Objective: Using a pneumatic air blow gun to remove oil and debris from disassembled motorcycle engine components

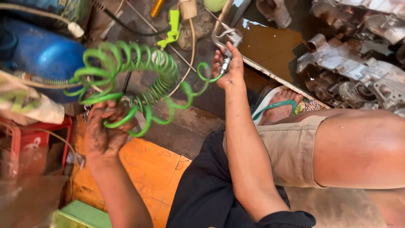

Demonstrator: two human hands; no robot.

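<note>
Near the grimy workshop floor, seen from above:
Left hand: greasy left hand [104, 134], fingers curled and pinching a loop of the bright green coiled plastic air hose [130, 80], holding it up over the orange floor tiles [145, 166].
Right hand: right hand [228, 67] reaching forward, fingers wrapped and pressed together around the small silver metal air blow gun [227, 40], thumb low near the hose fitting.
Hose position: stretched between both hands, most coils bunched above and to the right of the left hand, last turns running into the gun's base.
Gun position: at the near corner of the shallow metal tray of brown oily liquid [270, 48], nozzle tip not clear enough to tell its aim.
Beyond the tray: grey cast-metal engine casings [358, 71], stacked and touching, at the far right.
Left side: blue rounded tank [42, 52] behind the coils, red plastic crate [33, 135] just beside the left forearm.
Underfoot: foot in a teal-strapped sandal [278, 104] near the tray edge, bare knee and beige shorts to the right.
Doing it well, as a judgement: keeping slack coils lifted clear of the oily tray, avoiding kinks at the fitting, holding the gun firmly with the wrist straight, keeping the hose off the cables lying near.
</note>
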